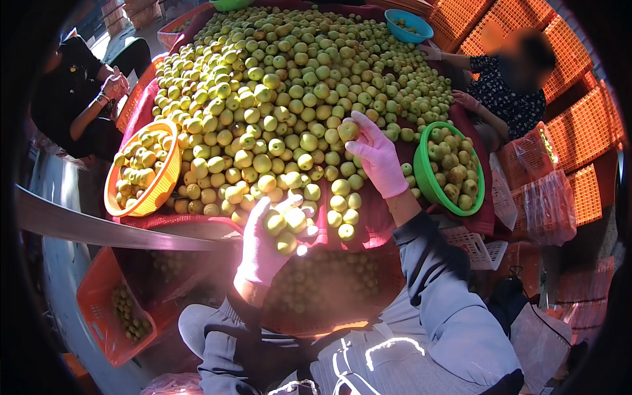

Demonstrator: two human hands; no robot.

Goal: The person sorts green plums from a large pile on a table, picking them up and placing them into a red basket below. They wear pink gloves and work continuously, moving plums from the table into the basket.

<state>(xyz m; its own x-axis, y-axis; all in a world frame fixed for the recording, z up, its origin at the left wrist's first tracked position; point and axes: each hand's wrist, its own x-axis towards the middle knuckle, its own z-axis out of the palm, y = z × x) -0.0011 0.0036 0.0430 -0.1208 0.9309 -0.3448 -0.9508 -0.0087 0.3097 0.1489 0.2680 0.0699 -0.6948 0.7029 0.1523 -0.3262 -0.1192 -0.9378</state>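
My left hand [264, 244], in a pink knit glove, is palm up at the near edge of the table and cradles several green round fruits [286, 243]; strong glare hides part of its fingers. Farther off and to the right, my right hand [377, 155], gloved alike, pinches one brownish-green fruit [348, 130] between thumb and fingers above the heap. The large heap of green fruits [296, 91] lies on a dark red cloth [365, 217]. Nearest to my right hand is a green plastic basket [419, 170] of browner fruits.
An orange basket [175, 170] of fruits stands left, a blue basin [427, 30] far right. Below the table edge are a crate of fruits [316, 328] and a red crate [106, 340]. People sit at left [69, 94] and right [513, 108]; orange crates [582, 123] are stacked behind.
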